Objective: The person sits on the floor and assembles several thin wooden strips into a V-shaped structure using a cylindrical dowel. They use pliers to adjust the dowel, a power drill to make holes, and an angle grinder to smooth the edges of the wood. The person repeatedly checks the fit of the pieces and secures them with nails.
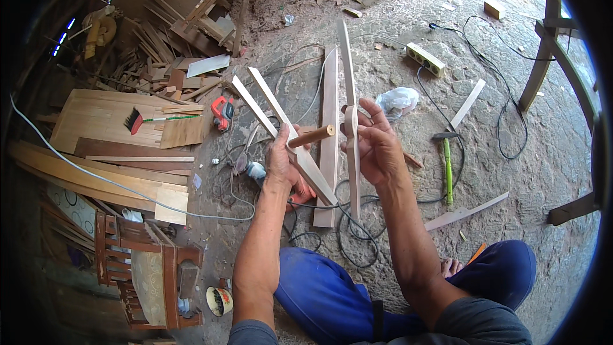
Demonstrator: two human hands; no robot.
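1. Closed tight, my left hand (pixel 281 156) grips two thin wooden slats (pixel 281 124) that fan away up and to the left, with a short round dowel (pixel 311 136) sticking out toward my right.
2. My right hand (pixel 377 147) is wrapped around a long curved slat (pixel 350 108) held nearly upright, thumb across its front, just beside the dowel's free end.
3. Behind both hands a flat board (pixel 329 147) lies on the dirt floor (pixel 396 51), with black cables (pixel 357 230) looped under it.
4. To my right lie a hammer with a green handle (pixel 447 166), a white plastic bag (pixel 397 99) and a pale power strip (pixel 425 59).
5. To my left sit a red power tool (pixel 223 112), a brush with red bristles (pixel 143 119) on a plank, and a heap of offcuts (pixel 166 64).
6. Near my left elbow stands an open tin (pixel 219 301) with a white and yellow label, next to a dark carved chair frame (pixel 140 268).
7. My knees in blue trousers (pixel 319 294) fill the bottom edge.
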